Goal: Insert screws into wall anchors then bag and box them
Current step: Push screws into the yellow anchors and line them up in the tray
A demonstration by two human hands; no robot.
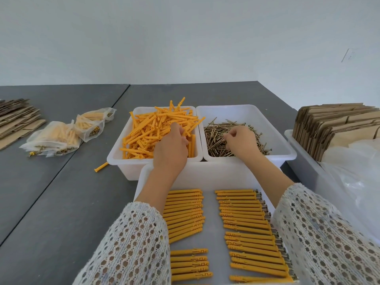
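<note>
**benchrat:** wall anchors (156,130), the loose orange ones, are heaped in the far left white bin (117,155), screws (218,138) piled in the white bin (287,153) right beside it. left hand (170,149) is down in the anchor heap, fingers curled into it, but i can't tell if they've actually got one. right hand (240,142) is over the screws with fingers bunched like a pinch, can't see a screw in them either.

**tolly_k:** so still the pick-and-pair step?

**benchrat:** i'd say so. near tray (207,177) already holds rows of assembled anchors (242,214), screw heads poking out on the right. filled bags (61,136) sit far left on the worktop (61,202), flat cartons (337,124) far right.

**tolly_k:** next move?

**benchrat:** guessing: lift one of each clear of the tangle, line the screw tip up with the anchor's open end, push it in. one stray anchor (101,167) is lying on the worktop by the bin too.
</note>
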